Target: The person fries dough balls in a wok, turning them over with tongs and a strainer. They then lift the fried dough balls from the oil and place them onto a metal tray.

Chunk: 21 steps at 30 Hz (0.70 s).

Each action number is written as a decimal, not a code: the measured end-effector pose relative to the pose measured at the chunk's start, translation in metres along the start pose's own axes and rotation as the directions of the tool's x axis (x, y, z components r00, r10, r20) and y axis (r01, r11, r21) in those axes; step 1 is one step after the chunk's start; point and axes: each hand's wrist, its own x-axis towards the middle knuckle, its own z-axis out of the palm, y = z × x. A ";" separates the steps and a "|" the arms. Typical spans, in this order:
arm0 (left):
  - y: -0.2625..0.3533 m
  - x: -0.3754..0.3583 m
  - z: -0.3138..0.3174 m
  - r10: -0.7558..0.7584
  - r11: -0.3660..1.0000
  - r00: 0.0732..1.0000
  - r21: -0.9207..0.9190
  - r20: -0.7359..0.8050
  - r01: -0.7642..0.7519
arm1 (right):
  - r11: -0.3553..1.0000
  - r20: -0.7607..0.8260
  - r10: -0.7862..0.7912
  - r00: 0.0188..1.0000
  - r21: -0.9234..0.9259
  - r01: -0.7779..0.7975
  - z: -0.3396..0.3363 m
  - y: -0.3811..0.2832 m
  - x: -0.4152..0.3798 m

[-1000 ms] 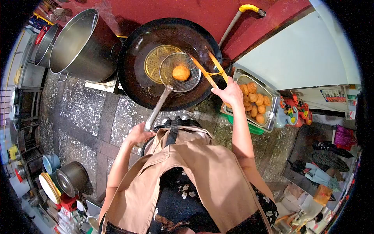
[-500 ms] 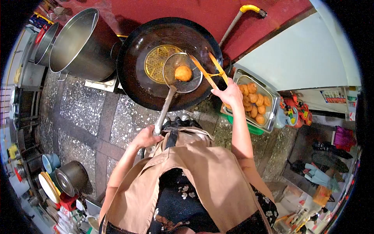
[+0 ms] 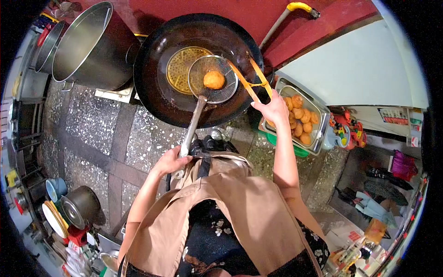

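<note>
My left hand (image 3: 171, 161) is closed round the handle end of a long-handled mesh skimmer (image 3: 224, 90). One round, golden fried ball (image 3: 213, 80) lies in the skimmer's mesh, which is over a large dark wok (image 3: 154, 94). Oil covers a perforated metal disc (image 3: 177, 69) at the wok's bottom. Wooden tongs (image 3: 245, 84) are gripped in my right hand (image 3: 273, 110); their tips are spread apart to the right of the ball, with nothing between them. Beside that hand, a steel tray (image 3: 321, 134) holds several fried balls (image 3: 306, 117).
A tall steel pot (image 3: 99, 60) stands left of the wok. A yellow-ended pipe (image 3: 281, 25) runs by the red wall behind. Under the tray is a green container (image 3: 300, 151). A lidded dark pot (image 3: 81, 207) sits at lower left, and a white panel (image 3: 350, 69) rises at right.
The view has shifted slightly, so the wok and tray appear a little higher. The ball still lies in the skimmer, and both hands keep their holds.
</note>
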 end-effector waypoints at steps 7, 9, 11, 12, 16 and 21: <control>-0.002 0.000 0.001 -0.015 1.000 1.000 0.012 -0.002 0.015 | 0.999 -0.001 -0.014 1.000 0.044 0.014 0.002 0.001 0.002; -0.003 0.000 0.001 -0.042 0.999 0.999 0.003 -0.001 0.042 | 1.000 -0.001 -0.011 1.000 0.012 0.011 -0.001 -0.002 0.000; -0.003 0.000 0.001 -0.068 0.998 0.998 -0.007 0.001 0.068 | 1.000 -0.001 -0.008 1.000 -0.021 0.008 -0.002 -0.003 -0.001; -0.004 0.000 0.000 -0.053 0.998 0.999 -0.024 -0.006 0.052 | 1.000 -0.018 0.001 1.000 -0.009 -0.001 -0.001 -0.003 -0.001; -0.014 0.006 0.004 -0.068 0.995 0.997 -0.074 -0.032 0.065 | 1.000 -0.014 0.004 1.000 0.010 -0.004 -0.003 -0.003 0.000; -0.022 0.011 0.003 -0.075 0.997 0.995 -0.035 -0.068 0.073 | 1.000 0.010 -0.002 1.000 0.005 0.002 -0.003 -0.003 0.003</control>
